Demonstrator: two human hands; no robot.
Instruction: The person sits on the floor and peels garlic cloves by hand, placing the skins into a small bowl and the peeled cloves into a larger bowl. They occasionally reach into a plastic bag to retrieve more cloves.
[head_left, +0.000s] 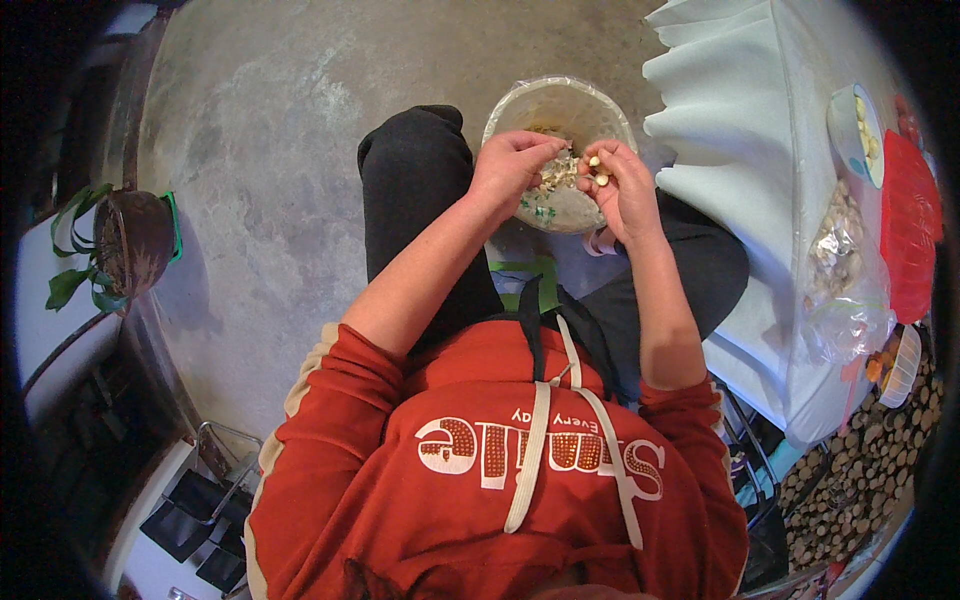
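Note:
Both of my hands are over a round waste bin (517, 94) lined with a clear plastic bag. Two peeled garlic cloves (601, 180) show in the fingers of my right hand (628, 187). My left hand (510, 169) is a little apart from it, thumb and forefinger pinched on what looks like a small scrap of garlic skin (568, 145). Below them, pale garlic skins (559, 176) lie inside the bin, partly hidden by my hands. The bin stands on the floor between my knees.
At right, a table with a white cloth (750, 225) bears a bowl (844, 124) of peeled cloves, a plastic bag (836, 240) apparently of unpeeled garlic, and a red plastic basket (907, 232). Stacked firewood (862, 465) is behind it. A potted plant (139, 240) stands at left.

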